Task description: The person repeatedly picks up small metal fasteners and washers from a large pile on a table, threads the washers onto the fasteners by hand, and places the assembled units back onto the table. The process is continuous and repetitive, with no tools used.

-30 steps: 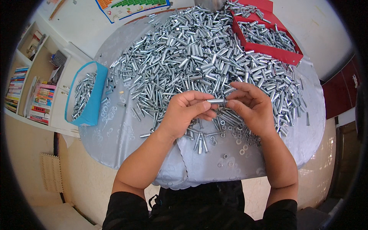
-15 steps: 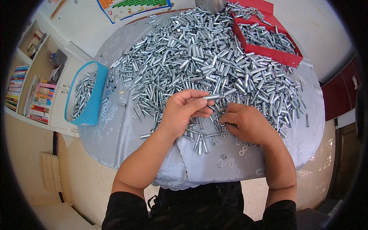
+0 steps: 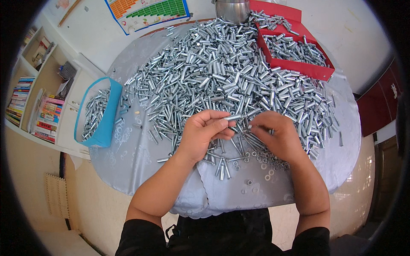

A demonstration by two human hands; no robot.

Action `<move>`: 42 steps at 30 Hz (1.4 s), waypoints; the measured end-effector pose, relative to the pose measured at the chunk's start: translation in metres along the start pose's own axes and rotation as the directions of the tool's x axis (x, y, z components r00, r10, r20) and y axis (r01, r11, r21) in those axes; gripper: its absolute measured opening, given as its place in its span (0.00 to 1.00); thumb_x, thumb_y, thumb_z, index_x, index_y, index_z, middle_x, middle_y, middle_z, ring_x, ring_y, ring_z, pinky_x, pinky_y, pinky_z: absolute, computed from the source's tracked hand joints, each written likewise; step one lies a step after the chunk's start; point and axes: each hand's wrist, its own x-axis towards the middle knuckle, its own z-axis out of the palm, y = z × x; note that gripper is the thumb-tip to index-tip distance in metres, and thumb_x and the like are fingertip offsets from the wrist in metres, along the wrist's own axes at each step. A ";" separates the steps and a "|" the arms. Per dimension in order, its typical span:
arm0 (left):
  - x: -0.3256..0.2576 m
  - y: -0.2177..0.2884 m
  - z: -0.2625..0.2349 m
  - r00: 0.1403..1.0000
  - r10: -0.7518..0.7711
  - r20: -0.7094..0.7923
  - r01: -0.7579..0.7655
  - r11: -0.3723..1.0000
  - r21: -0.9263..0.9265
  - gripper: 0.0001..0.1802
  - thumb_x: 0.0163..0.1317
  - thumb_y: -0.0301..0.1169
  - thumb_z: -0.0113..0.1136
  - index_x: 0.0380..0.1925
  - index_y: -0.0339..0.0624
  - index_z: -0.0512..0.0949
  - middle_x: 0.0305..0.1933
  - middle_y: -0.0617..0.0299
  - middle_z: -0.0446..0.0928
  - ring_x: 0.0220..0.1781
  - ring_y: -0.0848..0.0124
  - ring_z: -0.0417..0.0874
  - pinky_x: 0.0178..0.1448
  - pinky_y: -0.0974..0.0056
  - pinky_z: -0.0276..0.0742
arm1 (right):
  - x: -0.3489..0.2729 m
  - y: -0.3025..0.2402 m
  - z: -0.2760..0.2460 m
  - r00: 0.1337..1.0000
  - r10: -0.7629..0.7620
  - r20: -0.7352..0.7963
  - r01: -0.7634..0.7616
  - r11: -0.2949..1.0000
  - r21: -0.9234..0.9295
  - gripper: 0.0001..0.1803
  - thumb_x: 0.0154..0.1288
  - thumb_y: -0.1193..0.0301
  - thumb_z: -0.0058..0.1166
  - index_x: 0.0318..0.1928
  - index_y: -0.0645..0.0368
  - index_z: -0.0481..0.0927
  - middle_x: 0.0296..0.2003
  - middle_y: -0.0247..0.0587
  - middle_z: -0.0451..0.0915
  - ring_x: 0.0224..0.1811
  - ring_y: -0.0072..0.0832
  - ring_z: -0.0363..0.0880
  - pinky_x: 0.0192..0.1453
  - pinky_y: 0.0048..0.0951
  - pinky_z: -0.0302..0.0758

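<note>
My left hand pinches a shiny metal sleeve anchor between thumb and forefinger, held sideways over the near side of a big heap of metal sleeves and bolts. Its far end points toward my right hand. The right thumb and fingers are pressed together just beside that end; a small pale bit shows at the tips, too small to name. Below the hands lie several loose bolts. Nuts and washers are scattered near the right wrist.
A blue box of metal pieces stands at the left of the cloth-covered round table. At the back right is a red box holding bolts, near a metal pot. A bookshelf stands on the far left.
My right hand has risen from the small parts near the table's front, up toward the anchor's end, fingers now pinched. The left hand keeps its hold. The whole view has shifted slightly.
</note>
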 end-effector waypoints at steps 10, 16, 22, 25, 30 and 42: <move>-0.003 0.002 0.006 0.999 -0.001 0.050 -0.003 0.996 0.085 0.13 0.66 0.23 0.57 0.49 0.31 0.77 0.43 0.49 0.83 0.39 0.64 0.87 0.42 0.65 0.86 | 0.001 0.006 0.012 0.980 0.156 -0.128 -0.091 0.908 0.409 0.07 0.59 0.81 0.63 0.39 0.65 0.81 0.38 0.37 0.83 0.39 0.20 0.81 0.46 0.23 0.78; -0.002 -0.002 0.003 0.998 0.001 0.067 -0.007 0.997 0.081 0.13 0.66 0.24 0.57 0.49 0.31 0.77 0.43 0.48 0.83 0.40 0.64 0.87 0.43 0.65 0.86 | 0.001 0.001 0.011 0.985 0.136 -0.110 -0.087 0.928 0.363 0.13 0.58 0.80 0.63 0.45 0.61 0.83 0.38 0.37 0.82 0.39 0.20 0.80 0.45 0.23 0.77; -0.002 -0.001 0.004 0.997 0.000 0.071 -0.006 0.996 0.086 0.13 0.66 0.23 0.57 0.49 0.30 0.77 0.44 0.48 0.83 0.40 0.63 0.87 0.43 0.65 0.86 | 0.000 -0.003 0.008 0.989 0.122 -0.085 -0.093 0.954 0.286 0.11 0.60 0.77 0.63 0.44 0.63 0.84 0.37 0.39 0.82 0.37 0.20 0.79 0.42 0.22 0.76; -0.004 0.002 0.006 0.997 0.002 0.082 -0.012 0.993 0.117 0.13 0.65 0.22 0.57 0.49 0.30 0.77 0.44 0.47 0.83 0.41 0.63 0.87 0.43 0.65 0.86 | 0.001 -0.005 0.004 0.982 0.190 0.014 -0.188 0.950 0.250 0.09 0.60 0.76 0.63 0.41 0.65 0.83 0.37 0.40 0.81 0.35 0.20 0.79 0.40 0.22 0.76; -0.004 0.002 0.009 0.998 -0.008 0.068 0.000 0.992 0.123 0.13 0.65 0.21 0.56 0.49 0.29 0.77 0.43 0.47 0.83 0.41 0.62 0.87 0.43 0.65 0.86 | 0.001 0.002 -0.001 0.938 0.345 0.043 -0.344 0.903 0.257 0.08 0.64 0.73 0.61 0.33 0.67 0.81 0.28 0.38 0.80 0.29 0.18 0.77 0.33 0.22 0.74; -0.003 0.002 0.007 0.999 0.002 0.054 -0.009 0.993 0.115 0.13 0.65 0.22 0.56 0.49 0.29 0.77 0.43 0.48 0.83 0.40 0.63 0.87 0.44 0.64 0.86 | 0.000 -0.001 0.008 0.992 0.105 -0.063 -0.087 0.966 0.243 0.10 0.61 0.74 0.64 0.41 0.64 0.79 0.30 0.37 0.81 0.30 0.20 0.78 0.36 0.23 0.75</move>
